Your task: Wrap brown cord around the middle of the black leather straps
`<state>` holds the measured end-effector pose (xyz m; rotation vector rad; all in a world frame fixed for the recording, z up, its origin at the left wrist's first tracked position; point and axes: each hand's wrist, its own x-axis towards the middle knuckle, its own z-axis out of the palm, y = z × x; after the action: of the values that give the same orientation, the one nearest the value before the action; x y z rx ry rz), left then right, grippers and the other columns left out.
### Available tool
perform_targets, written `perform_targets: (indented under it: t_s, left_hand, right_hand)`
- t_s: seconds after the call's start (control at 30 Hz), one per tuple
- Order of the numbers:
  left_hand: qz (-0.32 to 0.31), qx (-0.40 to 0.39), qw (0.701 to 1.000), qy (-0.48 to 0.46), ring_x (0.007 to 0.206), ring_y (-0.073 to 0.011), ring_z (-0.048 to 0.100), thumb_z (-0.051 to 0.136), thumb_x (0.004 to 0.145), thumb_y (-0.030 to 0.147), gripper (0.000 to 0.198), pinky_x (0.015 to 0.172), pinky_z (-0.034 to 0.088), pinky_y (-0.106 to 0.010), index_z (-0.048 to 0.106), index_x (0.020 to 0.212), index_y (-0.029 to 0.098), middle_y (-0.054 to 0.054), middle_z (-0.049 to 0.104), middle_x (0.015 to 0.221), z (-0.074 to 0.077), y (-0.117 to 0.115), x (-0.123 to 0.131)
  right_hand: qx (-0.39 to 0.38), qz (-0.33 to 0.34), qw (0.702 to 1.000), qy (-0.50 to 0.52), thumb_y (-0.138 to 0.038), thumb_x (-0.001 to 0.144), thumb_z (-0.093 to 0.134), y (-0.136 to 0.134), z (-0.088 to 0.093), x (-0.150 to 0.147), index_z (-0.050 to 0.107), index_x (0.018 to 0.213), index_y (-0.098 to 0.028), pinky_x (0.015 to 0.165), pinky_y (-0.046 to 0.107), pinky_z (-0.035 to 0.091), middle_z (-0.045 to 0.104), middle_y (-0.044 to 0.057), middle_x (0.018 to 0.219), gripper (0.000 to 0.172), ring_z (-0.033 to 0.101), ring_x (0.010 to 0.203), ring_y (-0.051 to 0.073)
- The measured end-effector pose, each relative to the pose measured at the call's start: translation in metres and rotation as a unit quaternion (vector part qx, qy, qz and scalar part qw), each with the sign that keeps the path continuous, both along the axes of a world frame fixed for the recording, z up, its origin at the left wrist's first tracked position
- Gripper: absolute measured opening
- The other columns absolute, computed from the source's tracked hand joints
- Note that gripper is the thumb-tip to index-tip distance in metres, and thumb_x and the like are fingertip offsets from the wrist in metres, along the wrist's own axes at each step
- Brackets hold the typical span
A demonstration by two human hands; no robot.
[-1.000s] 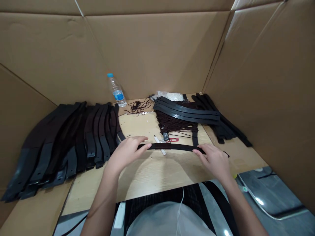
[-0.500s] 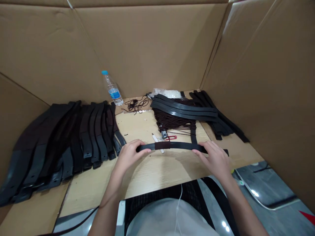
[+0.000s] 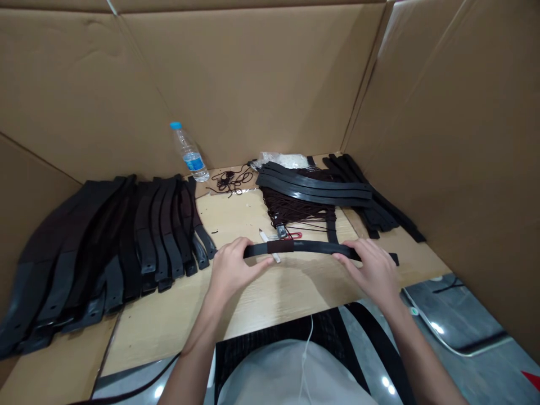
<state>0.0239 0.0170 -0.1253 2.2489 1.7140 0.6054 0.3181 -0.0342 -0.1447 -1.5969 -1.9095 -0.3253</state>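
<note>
A curved black strip [image 3: 314,246] is held crosswise over the board, with a dark brown cord wrapping [image 3: 280,246] around part of it, left of its middle. My left hand [image 3: 234,267] grips the strip's left end, fingers behind it and thumb stretched out along the near side. On the right, my right hand [image 3: 373,267] is closed around the strip, whose tip pokes out beyond the fingers. Just behind the strip lie a white pen-like stick [image 3: 264,236], partly covered by it, and small red-handled snips [image 3: 294,235].
Several wrapped black strips [image 3: 116,275] lie in a row at left. Bare strips [image 3: 312,185] rest across a bundle of brown cord [image 3: 287,209]. More strips [image 3: 379,211] sit at right. A water bottle [image 3: 194,161] and loose cord [image 3: 230,180] are at the back, before cardboard walls [image 3: 244,84].
My left hand has moved right along the strip, its thumb reaching toward the wrapping. The strip and my right hand have shifted slightly right.
</note>
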Motion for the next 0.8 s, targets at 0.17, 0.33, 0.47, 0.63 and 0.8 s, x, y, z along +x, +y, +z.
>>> perform_targets:
  t_s: [0.17, 0.33, 0.47, 0.63, 0.8]
  left_hand:
    - [-0.013, 0.024, 0.999, -0.018, 0.090, -0.0277, 0.067, 0.074, 0.068, 0.059, 0.045, 0.083, 0.047, -0.037, 0.063, 0.090, 0.021, -0.005, 0.072, 0.090, -0.002, 0.000, 0.034]
    - [-0.034, -0.013, 0.999, -0.031, 0.087, -0.0252, 0.069, 0.066, 0.082, 0.047, 0.027, 0.076, 0.049, -0.033, 0.066, 0.087, 0.021, -0.005, 0.074, 0.090, -0.006, 0.003, 0.045]
    - [-0.040, -0.024, 0.997, -0.057, 0.086, -0.0241, 0.069, 0.064, 0.084, 0.039, 0.018, 0.075, 0.049, -0.033, 0.066, 0.086, 0.020, -0.005, 0.074, 0.089, -0.008, 0.003, 0.045]
    - [-0.047, -0.031, 0.997, -0.054, 0.088, -0.0237, 0.069, 0.062, 0.085, 0.038, 0.018, 0.076, 0.050, -0.032, 0.067, 0.089, 0.021, -0.005, 0.075, 0.092, -0.003, 0.001, 0.041]
    - [-0.079, -0.111, 0.990, 0.032, 0.085, -0.0283, 0.070, 0.066, 0.079, 0.049, 0.032, 0.068, 0.048, -0.032, 0.071, 0.096, 0.023, -0.006, 0.076, 0.091, 0.011, 0.009, 0.009]
  right_hand:
    - [-0.011, 0.004, 1.000, 0.010, -0.053, 0.095, 0.047, -0.001, -0.009, -0.011, 0.066, 0.090, -0.019, 0.067, 0.031, 0.043, 0.068, 0.005, 0.077, 0.040, 0.064, 0.075, 0.021]
    - [-0.011, 0.011, 1.000, 0.022, -0.052, 0.095, 0.048, -0.002, -0.012, -0.011, 0.065, 0.091, -0.018, 0.069, 0.031, 0.043, 0.068, 0.005, 0.078, 0.038, 0.063, 0.076, 0.021]
    - [-0.016, 0.016, 0.999, 0.032, -0.050, 0.095, 0.050, -0.004, -0.015, -0.009, 0.065, 0.091, -0.019, 0.071, 0.032, 0.044, 0.069, 0.005, 0.079, 0.035, 0.064, 0.078, 0.021]
    - [-0.009, 0.021, 0.999, 0.032, -0.048, 0.094, 0.053, -0.004, -0.017, -0.009, 0.066, 0.092, -0.018, 0.070, 0.031, 0.044, 0.069, 0.005, 0.078, 0.034, 0.063, 0.077, 0.021]
    - [0.014, 0.018, 1.000, 0.021, -0.048, 0.094, 0.053, -0.001, -0.013, -0.007, 0.066, 0.089, -0.018, 0.069, 0.031, 0.042, 0.069, 0.006, 0.077, 0.033, 0.061, 0.075, 0.021]
